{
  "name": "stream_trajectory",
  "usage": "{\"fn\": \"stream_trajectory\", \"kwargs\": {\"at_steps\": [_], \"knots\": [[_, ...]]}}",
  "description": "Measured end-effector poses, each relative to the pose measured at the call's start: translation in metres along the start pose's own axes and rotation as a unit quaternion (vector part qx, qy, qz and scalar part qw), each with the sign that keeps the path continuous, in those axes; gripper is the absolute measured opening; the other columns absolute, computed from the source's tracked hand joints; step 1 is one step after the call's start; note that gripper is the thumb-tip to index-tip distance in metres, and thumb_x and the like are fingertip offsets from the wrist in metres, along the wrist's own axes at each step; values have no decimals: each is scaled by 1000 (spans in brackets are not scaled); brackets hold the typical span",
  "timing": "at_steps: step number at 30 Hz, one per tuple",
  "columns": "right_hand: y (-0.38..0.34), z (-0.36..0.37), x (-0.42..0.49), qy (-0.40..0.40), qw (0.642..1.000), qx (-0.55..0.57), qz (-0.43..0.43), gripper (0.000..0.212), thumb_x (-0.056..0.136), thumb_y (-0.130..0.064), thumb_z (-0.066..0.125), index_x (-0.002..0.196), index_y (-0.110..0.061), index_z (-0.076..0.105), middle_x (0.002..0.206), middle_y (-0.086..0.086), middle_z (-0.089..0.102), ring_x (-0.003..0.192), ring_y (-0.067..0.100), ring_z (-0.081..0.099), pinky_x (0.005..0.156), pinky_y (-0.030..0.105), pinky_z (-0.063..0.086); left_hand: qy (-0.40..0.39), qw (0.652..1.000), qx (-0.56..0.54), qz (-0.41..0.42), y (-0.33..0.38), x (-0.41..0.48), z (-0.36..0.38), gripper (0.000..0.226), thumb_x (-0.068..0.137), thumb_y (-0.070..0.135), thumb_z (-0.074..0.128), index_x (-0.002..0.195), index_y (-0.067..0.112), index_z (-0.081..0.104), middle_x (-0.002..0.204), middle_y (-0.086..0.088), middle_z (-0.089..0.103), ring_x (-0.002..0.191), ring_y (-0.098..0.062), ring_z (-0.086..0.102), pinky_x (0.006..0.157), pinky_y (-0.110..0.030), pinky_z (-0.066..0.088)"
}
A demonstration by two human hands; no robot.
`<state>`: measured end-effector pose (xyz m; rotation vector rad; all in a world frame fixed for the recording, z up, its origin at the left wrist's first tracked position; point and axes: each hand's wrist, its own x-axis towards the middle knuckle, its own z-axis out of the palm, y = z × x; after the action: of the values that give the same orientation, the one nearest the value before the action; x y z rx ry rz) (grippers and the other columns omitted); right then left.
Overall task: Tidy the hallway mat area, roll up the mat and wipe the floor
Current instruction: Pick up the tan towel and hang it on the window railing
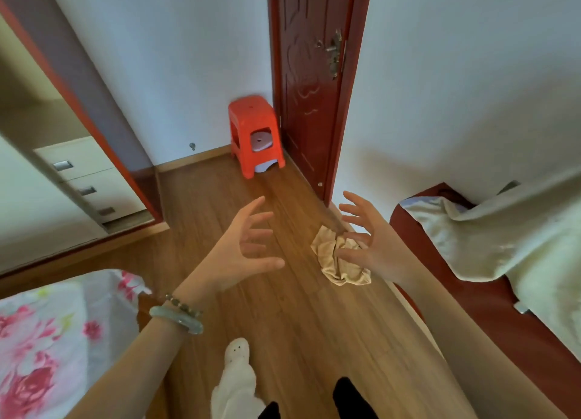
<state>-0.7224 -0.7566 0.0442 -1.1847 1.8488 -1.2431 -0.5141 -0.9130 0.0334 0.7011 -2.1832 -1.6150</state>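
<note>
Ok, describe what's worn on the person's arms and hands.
Both forearms are bare, with no sleeves in view. The left hand has no rings or glove showing; its wrist carries two bracelets: a smooth pale green bangle and, just above it, a string of small dull beads. The right hand and its wrist show nothing worn.

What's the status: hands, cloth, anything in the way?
Left hand open, fingers spread, holding nothing. Right hand open, above crumpled beige cloth on wood floor. No mat in view. Red stool stands in far corner.
</note>
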Motion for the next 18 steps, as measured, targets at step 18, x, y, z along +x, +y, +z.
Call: {"fn": "stream_trajectory", "kwargs": {"at_steps": [18], "knots": [[24,26,213,248,960,42,127,87,72,-6,79,135,-43,30,134,-7,46,124,6,46,99,32,47,-273,962,22,24,-55,318,-123,102,48,55,85,130,56,25,139,14,45,120,-6,53,93,-29,50]]}}
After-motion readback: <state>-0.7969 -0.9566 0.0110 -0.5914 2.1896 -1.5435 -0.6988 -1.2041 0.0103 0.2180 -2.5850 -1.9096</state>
